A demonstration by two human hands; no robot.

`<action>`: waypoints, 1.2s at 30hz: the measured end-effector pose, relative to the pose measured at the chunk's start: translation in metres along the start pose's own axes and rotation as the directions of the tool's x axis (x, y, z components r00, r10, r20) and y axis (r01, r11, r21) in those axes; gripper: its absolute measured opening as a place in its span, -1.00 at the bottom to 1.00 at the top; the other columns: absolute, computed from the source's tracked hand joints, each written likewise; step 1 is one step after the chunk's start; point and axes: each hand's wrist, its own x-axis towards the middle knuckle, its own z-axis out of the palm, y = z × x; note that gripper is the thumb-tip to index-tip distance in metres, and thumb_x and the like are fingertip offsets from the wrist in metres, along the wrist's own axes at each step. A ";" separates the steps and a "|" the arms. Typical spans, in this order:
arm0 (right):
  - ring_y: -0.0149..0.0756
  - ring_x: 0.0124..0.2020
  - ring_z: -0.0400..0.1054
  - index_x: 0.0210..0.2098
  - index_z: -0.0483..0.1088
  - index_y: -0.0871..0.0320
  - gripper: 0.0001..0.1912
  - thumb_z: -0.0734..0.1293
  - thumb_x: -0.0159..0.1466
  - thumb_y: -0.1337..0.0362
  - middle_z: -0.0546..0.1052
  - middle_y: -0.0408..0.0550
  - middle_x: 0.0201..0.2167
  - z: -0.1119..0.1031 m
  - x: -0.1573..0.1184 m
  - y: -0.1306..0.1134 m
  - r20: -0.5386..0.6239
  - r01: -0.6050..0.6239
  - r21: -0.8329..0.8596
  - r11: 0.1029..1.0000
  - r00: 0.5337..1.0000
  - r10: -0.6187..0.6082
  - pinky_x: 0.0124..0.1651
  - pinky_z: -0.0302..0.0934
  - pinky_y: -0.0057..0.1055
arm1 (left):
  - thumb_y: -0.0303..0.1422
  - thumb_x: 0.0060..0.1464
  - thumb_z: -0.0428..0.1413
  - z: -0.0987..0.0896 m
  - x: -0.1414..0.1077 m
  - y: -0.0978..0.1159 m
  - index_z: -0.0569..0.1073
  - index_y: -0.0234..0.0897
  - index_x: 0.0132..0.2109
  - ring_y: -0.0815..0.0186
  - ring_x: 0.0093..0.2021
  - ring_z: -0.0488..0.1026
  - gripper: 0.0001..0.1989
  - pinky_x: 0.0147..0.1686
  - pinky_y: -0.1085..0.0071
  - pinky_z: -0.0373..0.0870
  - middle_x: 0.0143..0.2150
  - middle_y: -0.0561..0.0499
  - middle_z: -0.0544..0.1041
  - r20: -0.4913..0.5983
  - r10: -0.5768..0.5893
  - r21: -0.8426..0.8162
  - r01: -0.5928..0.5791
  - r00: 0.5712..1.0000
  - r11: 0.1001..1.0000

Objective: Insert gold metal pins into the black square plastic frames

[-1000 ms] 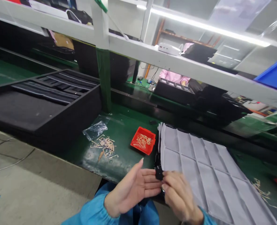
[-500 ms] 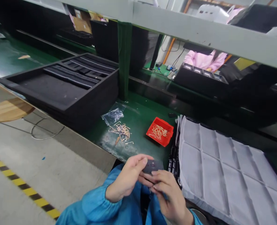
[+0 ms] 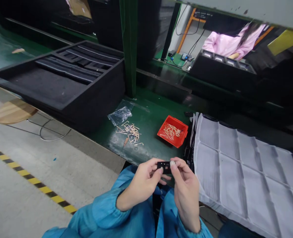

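A small flat black plate with holes (image 3: 165, 167) is held between my two hands at the bench's front edge. My left hand (image 3: 146, 178) pinches its left end, thumb on the near face. My right hand (image 3: 185, 185) is closed on its right end with thumb and forefinger. Just beyond stands a red tray (image 3: 180, 142) with thin, bent, pale gold metal pieces (image 3: 171, 131) in it. More such pieces (image 3: 132, 133) lie loose in a pile on the green bench (image 3: 146, 148), left of the tray. What the plate belongs to, I cannot tell.
A clear plastic bag (image 3: 121, 114) lies behind the pile. On the left is a large black foam tray (image 3: 62, 86); a green post (image 3: 129, 49) rises beside it. White padded sheets (image 3: 235, 165) are stacked at right. A person in pink (image 3: 226, 44) sits across the bench.
My right hand has come up to the plate's right end, thumb now on its near face. The plate has turned to show its holes more clearly. The view has shifted slightly.
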 end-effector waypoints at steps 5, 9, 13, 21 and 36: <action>-0.32 -0.13 0.44 -0.39 0.47 0.10 -0.70 0.56 0.17 0.06 0.48 -0.08 -0.02 0.003 -0.004 -0.001 0.004 -0.043 0.097 0.994 0.999 0.043 -0.13 0.36 -0.41 | -0.09 0.27 0.22 0.003 -0.002 0.001 0.49 -0.40 0.11 0.16 -0.16 0.68 -0.53 -0.17 0.35 0.65 -0.08 -0.21 0.68 -0.005 0.006 -0.030 -0.006 1.000 1.000; -0.30 -0.13 0.45 -0.40 0.48 0.11 -0.70 0.58 0.15 0.07 0.49 -0.05 -0.01 0.003 -0.005 -0.002 -0.010 -0.051 0.133 0.990 0.999 0.053 -0.17 0.38 -0.40 | -0.12 0.27 0.23 0.005 -0.003 0.006 0.48 -0.42 0.12 0.17 -0.16 0.69 -0.54 -0.18 0.38 0.65 -0.08 -0.22 0.69 -0.026 -0.009 -0.032 0.008 1.000 0.999; -0.33 -0.15 0.44 -0.39 0.48 0.12 -0.70 0.58 0.16 0.07 0.49 -0.06 -0.03 0.004 -0.004 -0.002 -0.016 -0.051 0.156 0.987 0.998 0.054 -0.15 0.39 -0.40 | -0.14 0.28 0.23 0.008 -0.005 0.011 0.50 -0.40 0.10 0.18 -0.15 0.70 -0.57 -0.18 0.41 0.65 -0.07 -0.21 0.69 -0.026 -0.013 -0.029 0.012 1.000 1.000; -0.32 -0.07 0.44 -0.33 0.47 0.10 -0.74 0.54 0.22 0.09 0.49 -0.08 -0.04 0.001 -0.007 0.004 -0.032 0.006 0.113 0.994 0.999 -0.003 -0.01 0.37 -0.37 | -0.17 0.30 0.21 0.009 -0.009 0.011 0.49 -0.36 0.12 0.21 -0.19 0.70 -0.60 -0.15 0.40 0.67 -0.06 -0.18 0.69 -0.043 0.019 0.022 -0.018 0.999 1.000; -0.25 0.02 0.49 -0.19 0.51 0.03 -0.95 0.43 0.34 0.26 0.53 -0.01 -0.03 0.007 -0.028 -0.004 -0.075 0.318 -0.183 0.930 0.939 -0.336 0.02 0.44 -0.32 | -0.16 0.26 0.24 0.015 -0.006 0.014 0.64 -0.33 -0.16 0.34 -0.56 0.61 -0.71 -0.51 0.55 0.60 -0.39 -0.03 0.69 -0.201 0.060 0.018 -0.057 0.978 0.998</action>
